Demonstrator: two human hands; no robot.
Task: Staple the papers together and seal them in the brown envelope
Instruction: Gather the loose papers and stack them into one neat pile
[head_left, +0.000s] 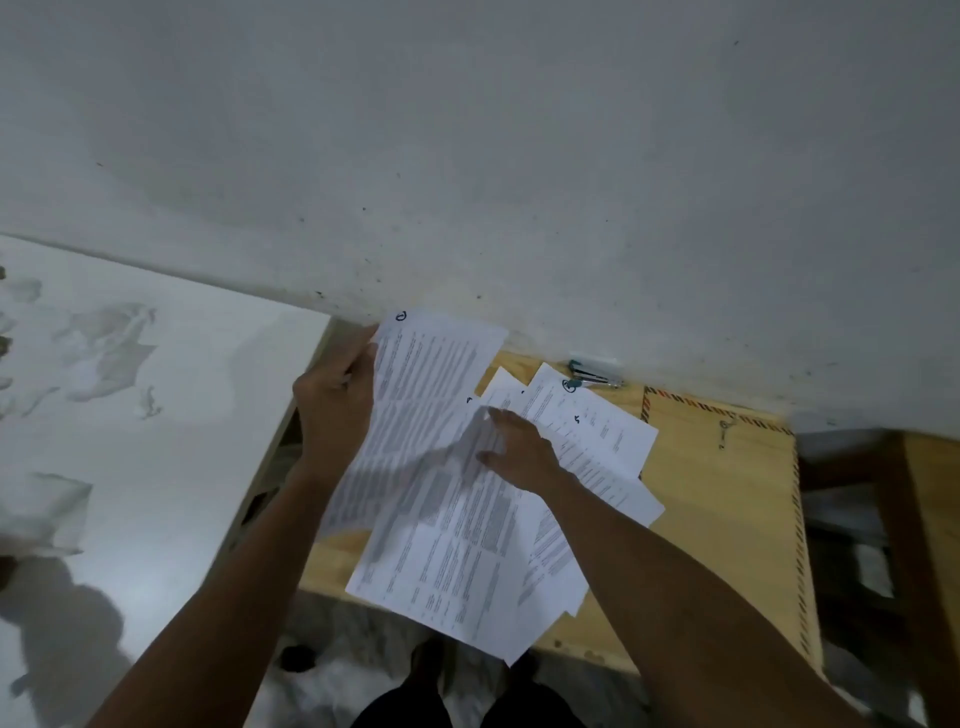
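Here, brown envelope (727, 499) flat beside loose papers (457, 545), hands (335, 410) gathering sheets

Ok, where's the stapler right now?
In the head view, the small green-and-metal stapler lies at the far edge of the light wooden table, against the grey wall, just beyond the scattered printed papers, untouched by either hand.

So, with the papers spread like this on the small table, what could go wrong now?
1. The lowest sheets hang over the near edge of the wooden table; they may slide off.
2. The left hand lifts one sheet while the others lie fanned out, so stapling could miss a page.
3. The stapler sits behind the spread, awkward to reach.
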